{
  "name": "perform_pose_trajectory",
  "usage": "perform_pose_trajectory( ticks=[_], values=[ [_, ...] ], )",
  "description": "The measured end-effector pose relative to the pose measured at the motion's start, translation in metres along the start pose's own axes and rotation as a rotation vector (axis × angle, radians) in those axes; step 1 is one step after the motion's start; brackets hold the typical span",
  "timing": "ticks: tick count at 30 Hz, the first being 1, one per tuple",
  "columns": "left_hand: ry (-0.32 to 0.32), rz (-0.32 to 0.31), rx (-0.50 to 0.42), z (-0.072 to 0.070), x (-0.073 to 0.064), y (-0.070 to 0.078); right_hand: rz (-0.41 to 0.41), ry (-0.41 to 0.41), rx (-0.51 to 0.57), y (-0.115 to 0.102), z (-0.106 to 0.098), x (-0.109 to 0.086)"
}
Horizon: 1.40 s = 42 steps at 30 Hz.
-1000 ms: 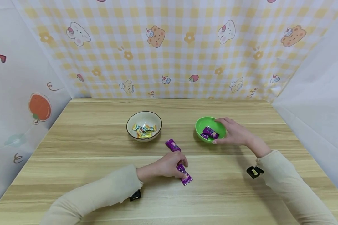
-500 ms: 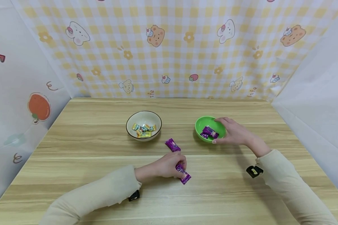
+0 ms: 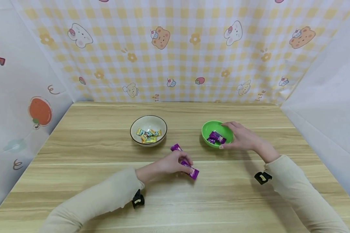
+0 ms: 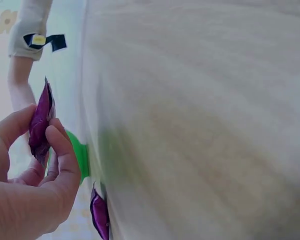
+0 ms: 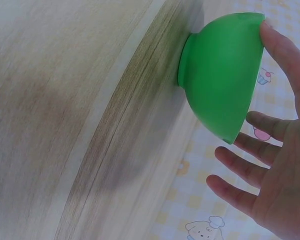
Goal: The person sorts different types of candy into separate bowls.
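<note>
My left hand [image 3: 175, 162] pinches a purple-wrapped candy [image 3: 194, 174] between thumb and fingers; the left wrist view shows that candy [image 4: 41, 120] raised off the table. Just beyond the hand lies a second purple candy [image 3: 175, 147], partly covered by the fingers. At the right, my right hand [image 3: 245, 137] holds a small green bowl [image 3: 206, 129] by its rim, thumb on the near side and fingers on the far side. Purple candies [image 3: 217, 137] lie inside that bowl. From the right wrist view, the green bowl [image 5: 220, 70] stands upright on its base.
To the left of the green bowl stands a cream bowl [image 3: 136, 125] with a dark rim, holding several yellow candies [image 3: 149, 139]. The wooden table [image 3: 105, 136] reaches back to a yellow checked cloth [image 3: 180, 64]. White cloth sheets hang at both sides.
My left hand has lifted the purple candy and moved slightly away from me, now covering more of the other candy. The right hand and both bowls have stayed in place.
</note>
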<state>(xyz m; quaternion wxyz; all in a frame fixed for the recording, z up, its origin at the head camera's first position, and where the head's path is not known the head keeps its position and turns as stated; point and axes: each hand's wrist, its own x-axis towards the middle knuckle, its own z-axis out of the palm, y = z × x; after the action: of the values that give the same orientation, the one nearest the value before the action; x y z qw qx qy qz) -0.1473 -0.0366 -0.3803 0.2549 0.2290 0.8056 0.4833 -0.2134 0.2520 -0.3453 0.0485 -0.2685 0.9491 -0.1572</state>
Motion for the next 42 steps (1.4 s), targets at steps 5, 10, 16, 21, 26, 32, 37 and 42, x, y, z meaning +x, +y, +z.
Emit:
perform_pose_trajectory(
  ticks=[5,10,16,21,26,32,37,42],
  values=[
    [0.049,-0.03,-0.07,-0.01,0.006,0.005,0.003,-0.005,0.003,0.0,0.001,0.001],
    [0.095,-0.102,-0.179,-0.021,0.017,0.013,0.003,-0.006,0.002,0.0,0.001,0.001],
    [0.146,-0.108,-0.24,-0.031,0.036,0.028,-0.015,0.007,0.003,0.0,0.001,0.001],
    [0.178,-0.071,-0.243,-0.032,0.057,0.036,-0.017,0.009,0.001,0.0,0.001,0.002],
    [0.216,-0.035,-0.227,-0.03,0.077,0.042,-0.018,0.01,0.002,-0.001,0.0,0.002],
    [0.274,-0.057,-0.289,-0.022,0.096,0.049,-0.011,-0.001,0.003,0.0,0.0,0.001],
    [0.293,-0.045,-0.435,-0.014,0.102,0.058,-0.017,0.003,0.009,0.0,0.0,0.001],
    [0.281,-0.018,-0.419,-0.011,0.1,0.062,-0.016,-0.001,0.017,0.0,0.0,0.001]
  ],
)
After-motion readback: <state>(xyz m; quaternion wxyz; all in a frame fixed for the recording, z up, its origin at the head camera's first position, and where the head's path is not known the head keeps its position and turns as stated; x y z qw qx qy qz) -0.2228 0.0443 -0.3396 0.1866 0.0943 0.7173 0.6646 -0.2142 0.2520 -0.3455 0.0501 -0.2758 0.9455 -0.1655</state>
